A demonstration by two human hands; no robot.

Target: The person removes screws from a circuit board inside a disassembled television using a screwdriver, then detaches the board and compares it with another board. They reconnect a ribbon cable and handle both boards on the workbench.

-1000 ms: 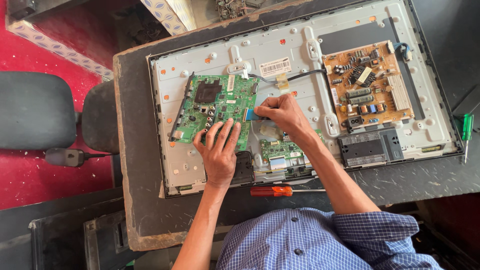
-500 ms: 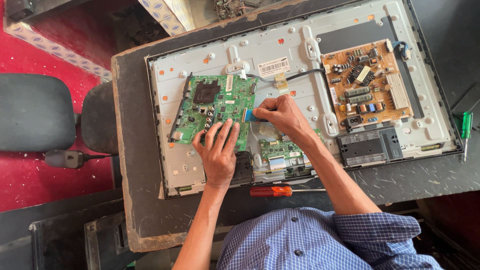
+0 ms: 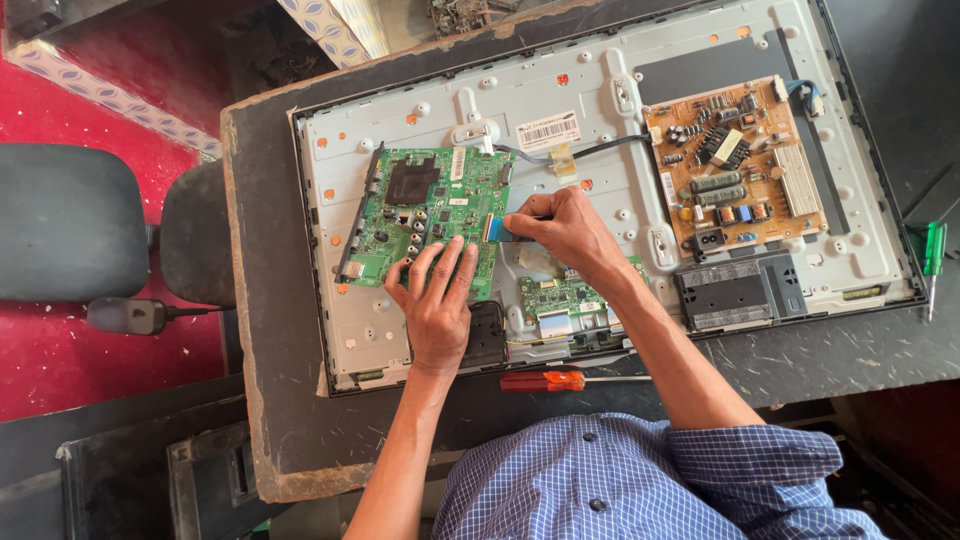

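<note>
A green circuit board (image 3: 425, 215) is seen on the left part of an opened television's metal back panel (image 3: 600, 120). It is pressed flat by the left hand (image 3: 437, 300), fingers spread. At its right edge, a blue-tipped ribbon cable (image 3: 497, 229) is pinched by the right hand (image 3: 565, 232). Farther right, a brown power board (image 3: 735, 165) is mounted.

- Rectangular green circuit board (image 3: 425, 215) with a black chip.
- Tan power board (image 3: 740, 165).
- Pale grey metal back panel (image 3: 560, 100).
- Orange-handled screwdriver (image 3: 545, 380).
- Green-handled screwdriver (image 3: 933, 250).
- Blue-and-white checked shirt sleeve (image 3: 760, 465).
- Red floor (image 3: 60, 360).
</note>
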